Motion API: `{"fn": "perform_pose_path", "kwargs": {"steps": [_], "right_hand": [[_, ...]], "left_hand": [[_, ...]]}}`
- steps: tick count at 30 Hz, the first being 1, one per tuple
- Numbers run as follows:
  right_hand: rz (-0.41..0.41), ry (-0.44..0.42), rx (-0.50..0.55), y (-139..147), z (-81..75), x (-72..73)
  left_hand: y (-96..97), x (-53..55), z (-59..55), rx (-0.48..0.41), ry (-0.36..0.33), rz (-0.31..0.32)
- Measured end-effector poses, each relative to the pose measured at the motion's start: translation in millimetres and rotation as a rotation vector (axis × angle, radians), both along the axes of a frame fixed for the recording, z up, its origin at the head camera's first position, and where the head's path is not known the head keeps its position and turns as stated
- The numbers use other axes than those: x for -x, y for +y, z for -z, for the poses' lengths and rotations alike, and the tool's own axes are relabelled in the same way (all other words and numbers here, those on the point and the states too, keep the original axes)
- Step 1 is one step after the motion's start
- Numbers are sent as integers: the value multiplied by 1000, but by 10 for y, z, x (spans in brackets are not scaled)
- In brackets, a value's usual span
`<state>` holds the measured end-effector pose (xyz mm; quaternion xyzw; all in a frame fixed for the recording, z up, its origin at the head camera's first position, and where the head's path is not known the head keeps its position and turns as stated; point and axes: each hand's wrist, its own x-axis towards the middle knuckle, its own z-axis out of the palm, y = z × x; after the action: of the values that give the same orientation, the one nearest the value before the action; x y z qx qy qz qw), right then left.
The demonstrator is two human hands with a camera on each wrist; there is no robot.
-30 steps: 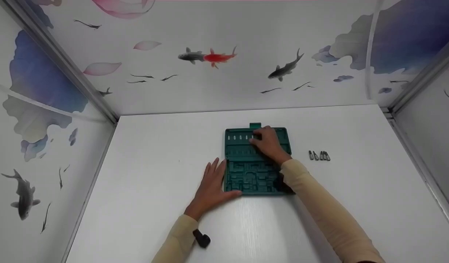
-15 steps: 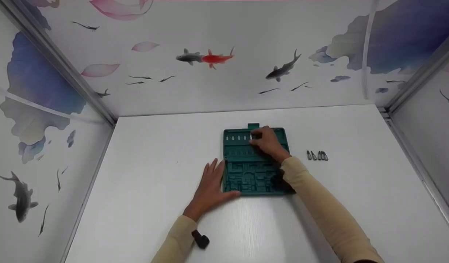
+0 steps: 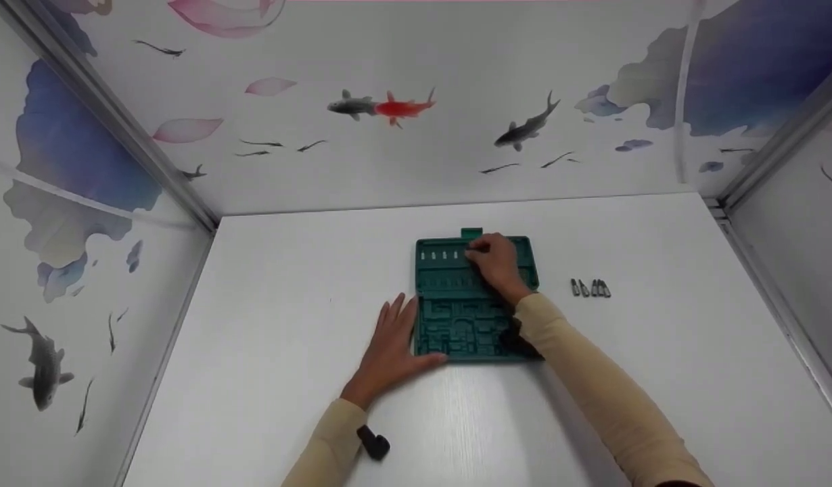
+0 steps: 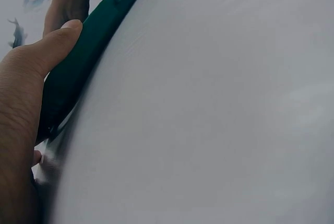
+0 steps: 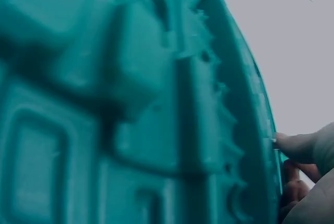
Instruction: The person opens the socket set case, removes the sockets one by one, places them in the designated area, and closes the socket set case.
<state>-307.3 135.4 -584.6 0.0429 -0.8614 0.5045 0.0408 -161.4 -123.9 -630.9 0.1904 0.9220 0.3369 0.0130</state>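
Observation:
A green plastic tool case lies open on the white table, its floor moulded into many recesses. Several small metal bits stand in a row in the upper half. At the right end of that row my right hand pinches one small metal bit, mostly hidden by the fingers; a bright speck of it shows beside the thumb in the right wrist view. My left hand lies spread at the case's left side, its thumb over the front edge and its straight fingers along the side.
Several more dark metal bits lie in a loose group on the table right of the case. A latch tab sticks out from the far edge. Panels with painted fish stand behind and on both sides.
Half a second ago a silver bit showed between my right fingertips; now the fingers cover it at the row of slots. My left hand has stayed in place.

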Motion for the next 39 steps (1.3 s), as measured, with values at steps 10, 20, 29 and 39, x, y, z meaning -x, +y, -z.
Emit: {"fn": "perform_pose_path", "kwargs": {"steps": [10,20,29,39], "right_hand": [[34,12,166,238,-201,-77],[3,72,121,613,-332,-355],[48,51,48,968,-458,-575],[113,76,38,1418,-558,-799]], "left_hand": [[5,-37,-22,-10,-31,-11],[-10,-38,4,-30,-26,-12],[0,-16,0,-20,-17,-6],[11,-32,-18,4,-37,-29]]}}
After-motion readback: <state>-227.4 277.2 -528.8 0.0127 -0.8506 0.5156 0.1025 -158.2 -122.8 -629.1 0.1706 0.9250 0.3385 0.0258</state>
